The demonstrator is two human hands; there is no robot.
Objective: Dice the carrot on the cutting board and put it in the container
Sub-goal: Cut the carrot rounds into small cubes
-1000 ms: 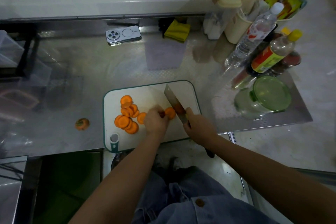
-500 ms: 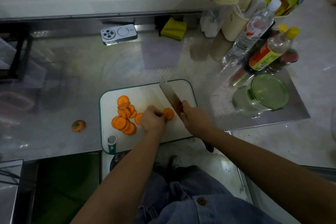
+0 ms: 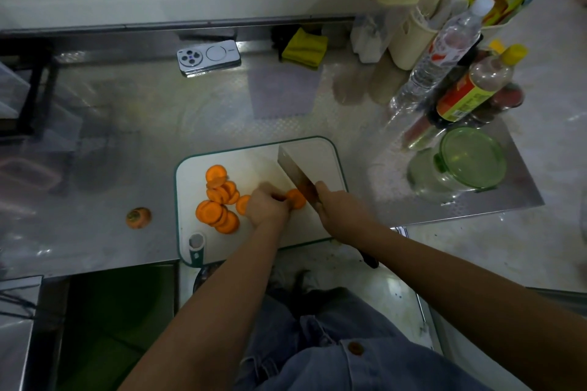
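Knife (image 3: 295, 168) unmoved beside carrot stub (image 3: 297, 199); left hand (image 3: 266, 211) still pinches it.

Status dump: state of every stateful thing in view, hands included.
left hand: pinches carrot piece on cutting board
right hand: grips knife, blade beside the piece
carrot slices: round, heaped on board, not diced
carrot end: on counter, off the board
container: green lid on
phone: face down
water bottle: capped
sauce bottle: capped
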